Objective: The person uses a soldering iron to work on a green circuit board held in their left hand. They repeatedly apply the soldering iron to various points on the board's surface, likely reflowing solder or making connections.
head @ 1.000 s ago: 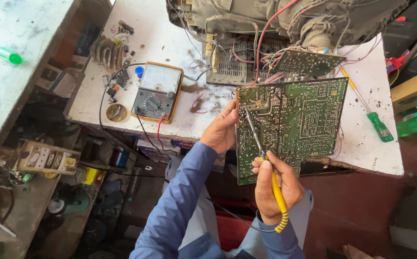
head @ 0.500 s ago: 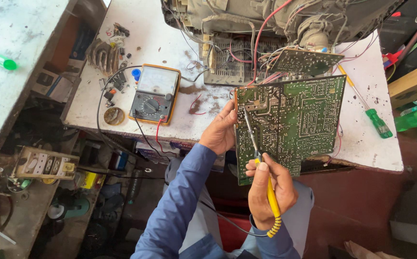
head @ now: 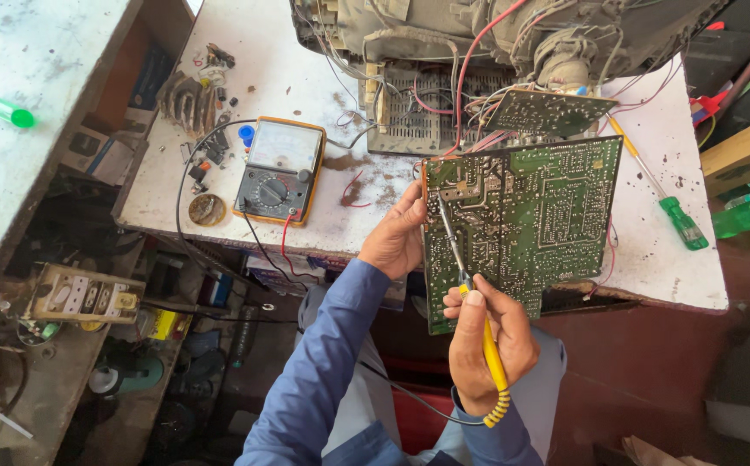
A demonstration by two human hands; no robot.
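Gripping a yellow-handled soldering iron (head: pixel 485 341), the right hand (head: pixel 487 345) set its tip on the green circuit board (head: pixel 526 220), which the left hand (head: pixel 397 237) clasped by its left edge above the white bench (head: pixel 306 78). Nearby lay an orange-cased meter (head: pixel 278 170). Small boxes under the bench were too dim to read.

The left hand (head: pixel 397 242) keeps its fingertips behind the edge of the green circuit board (head: pixel 526 224), so how they press the back cannot be told. The board hides the worktop (head: pixel 306 78) edge beneath it and the ends of the red wires (head: pixel 470 78) running behind its top. The right hand (head: pixel 487 345) covers the middle of the yellow soldering iron (head: pixel 491 362); whether its tip touches the board is too small to tell. The opened television chassis (head: pixel 444 34) is cut off by the top edge. Both sleeves run out at the bottom edge.
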